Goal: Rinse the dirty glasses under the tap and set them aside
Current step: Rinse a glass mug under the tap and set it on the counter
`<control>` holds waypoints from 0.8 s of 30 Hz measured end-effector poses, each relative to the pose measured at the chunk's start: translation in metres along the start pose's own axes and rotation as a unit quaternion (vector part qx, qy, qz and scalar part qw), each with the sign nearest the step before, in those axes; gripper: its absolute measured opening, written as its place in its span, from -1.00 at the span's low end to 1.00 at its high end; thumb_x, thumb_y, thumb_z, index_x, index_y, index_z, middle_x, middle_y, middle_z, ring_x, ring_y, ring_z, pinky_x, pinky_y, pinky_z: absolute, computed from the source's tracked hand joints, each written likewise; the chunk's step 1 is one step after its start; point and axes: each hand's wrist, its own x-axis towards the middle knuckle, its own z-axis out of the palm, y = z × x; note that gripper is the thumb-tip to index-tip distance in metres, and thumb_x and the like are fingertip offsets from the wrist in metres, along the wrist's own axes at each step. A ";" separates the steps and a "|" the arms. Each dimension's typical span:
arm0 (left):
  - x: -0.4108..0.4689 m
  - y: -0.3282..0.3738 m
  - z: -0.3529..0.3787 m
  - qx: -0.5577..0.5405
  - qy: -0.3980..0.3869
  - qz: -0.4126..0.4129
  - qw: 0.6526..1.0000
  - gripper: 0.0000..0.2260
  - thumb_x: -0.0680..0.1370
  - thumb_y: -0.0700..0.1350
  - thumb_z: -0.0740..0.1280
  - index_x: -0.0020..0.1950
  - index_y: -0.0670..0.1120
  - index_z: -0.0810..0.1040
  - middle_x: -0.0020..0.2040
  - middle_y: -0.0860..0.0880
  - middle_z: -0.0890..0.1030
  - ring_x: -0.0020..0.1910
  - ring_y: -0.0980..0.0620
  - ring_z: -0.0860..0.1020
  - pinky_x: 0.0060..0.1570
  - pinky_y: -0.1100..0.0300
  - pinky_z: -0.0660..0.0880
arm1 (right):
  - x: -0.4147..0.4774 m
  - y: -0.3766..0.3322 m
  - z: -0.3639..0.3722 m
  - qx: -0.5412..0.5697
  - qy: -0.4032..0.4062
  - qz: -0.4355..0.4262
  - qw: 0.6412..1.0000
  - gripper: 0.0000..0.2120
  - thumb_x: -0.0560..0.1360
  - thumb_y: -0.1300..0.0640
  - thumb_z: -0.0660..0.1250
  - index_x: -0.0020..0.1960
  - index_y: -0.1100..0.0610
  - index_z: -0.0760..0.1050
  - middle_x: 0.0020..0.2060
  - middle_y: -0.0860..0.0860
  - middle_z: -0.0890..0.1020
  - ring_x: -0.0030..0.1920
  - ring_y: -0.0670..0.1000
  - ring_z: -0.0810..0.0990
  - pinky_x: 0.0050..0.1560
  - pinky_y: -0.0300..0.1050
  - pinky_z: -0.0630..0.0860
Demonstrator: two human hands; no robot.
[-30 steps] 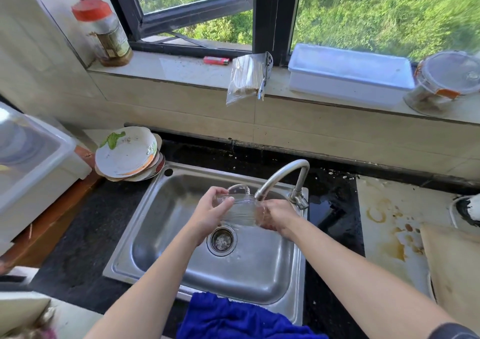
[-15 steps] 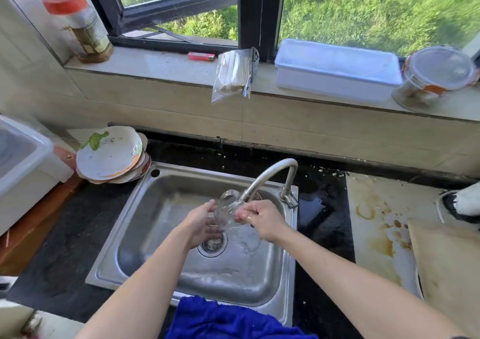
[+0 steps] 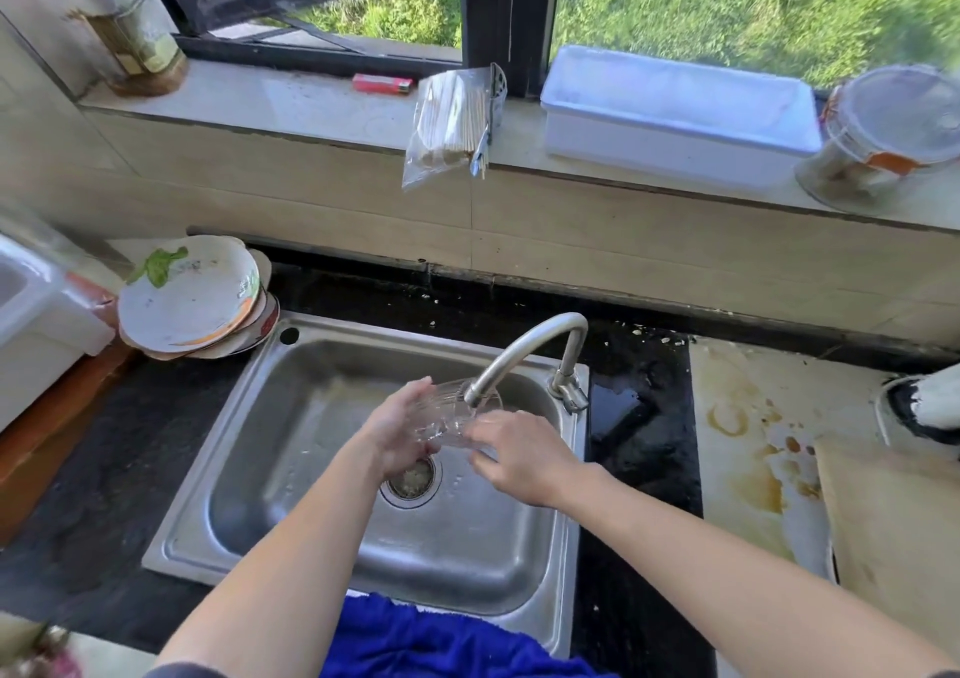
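Rinsing one glass (image 3: 451, 415) under the tap (image 3: 524, 352), over the sink (image 3: 249, 474): my left hand (image 3: 397, 430) cups its base, my right hand (image 3: 519, 456) grips its rim side. Next, I judge, comes tipping it empty and setting it aside.

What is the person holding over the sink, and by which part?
A clear glass, tilted at the tap: left hand around its side, right hand at its lower end.

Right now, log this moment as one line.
stage: rinsing | glass: under tap, over sink | left hand: gripping glass | right hand: gripping glass
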 end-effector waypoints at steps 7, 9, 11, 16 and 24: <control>0.002 0.006 -0.008 0.011 0.020 -0.013 1.000 -0.77 0.50 0.07 0.33 0.00 -0.07 0.55 -0.21 -0.06 0.60 -0.39 0.00 0.51 -0.36 0.18 0.34 | 0.004 0.000 -0.001 0.013 -0.018 -0.010 1.000 -0.72 0.57 0.12 0.22 0.25 0.10 0.53 0.20 0.02 0.61 0.21 0.06 0.52 0.24 -0.01 0.38; 0.001 0.005 -0.005 0.009 0.008 -0.028 1.000 -0.78 0.51 0.07 0.32 -0.04 -0.08 0.54 -0.27 -0.04 0.58 -0.41 0.00 0.48 -0.37 0.18 0.31 | 0.007 -0.002 -0.002 0.006 0.011 -0.012 1.000 -0.66 0.55 0.14 0.24 0.31 0.08 0.49 0.22 0.02 0.59 0.22 0.06 0.51 0.24 -0.01 0.37; 0.000 0.005 0.003 0.022 -0.018 -0.033 0.999 -0.79 0.51 0.06 0.30 -0.13 -0.08 0.52 -0.34 -0.03 0.54 -0.46 0.01 0.45 -0.38 0.18 0.28 | 0.011 -0.011 0.002 -0.022 0.028 0.012 0.999 -0.70 0.51 0.13 0.25 0.23 0.13 0.47 0.14 0.10 0.59 0.15 0.15 0.53 0.14 0.02 0.43; -0.006 0.018 -0.017 0.069 0.004 -0.035 0.997 -0.80 0.51 0.03 0.33 -0.05 -0.10 0.55 -0.30 -0.05 0.60 -0.38 -0.02 0.50 -0.31 0.16 0.32 | -0.002 0.001 0.010 -0.006 0.013 -0.084 0.996 -0.67 0.49 0.23 0.26 0.23 0.10 0.57 0.25 0.00 0.60 0.27 0.02 0.53 0.21 -0.04 0.44; -0.020 0.007 -0.013 -0.035 -0.052 0.006 0.998 -0.69 0.53 -0.04 0.09 0.08 -0.11 0.56 -0.03 -0.17 0.63 -0.18 -0.12 0.56 -0.18 0.08 0.43 | 0.017 -0.005 0.010 0.139 0.018 0.069 0.988 -0.84 0.53 0.07 0.31 0.02 0.02 0.66 -0.11 -0.05 0.70 -0.05 0.03 0.64 -0.02 -0.05 0.53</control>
